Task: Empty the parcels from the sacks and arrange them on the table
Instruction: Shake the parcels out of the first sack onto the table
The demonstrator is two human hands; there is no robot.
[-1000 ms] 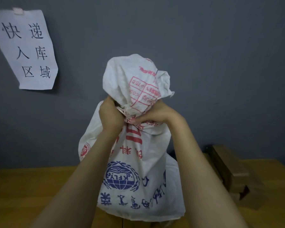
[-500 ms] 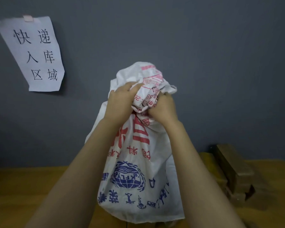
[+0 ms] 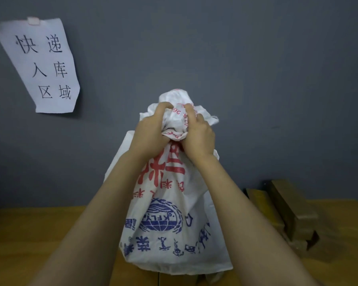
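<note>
Here both hands [image 3: 151, 131] [image 3: 198, 134] grip the sack [image 3: 165, 219] upside down

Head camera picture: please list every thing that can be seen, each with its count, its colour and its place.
sack: one, white with red and blue print, centre, its bunched top end up
paper sign: one, white with black characters, on the wall, upper left
tape: one piece, pink, at the top edge of the sign
boxes: at least two, brown, piled on the table at the right
table: one, yellow-brown wood, across the bottom
wall: one, grey, behind everything
left hand: one, grips the bunched top of the sack
right hand: one, grips the same bunched top
</note>
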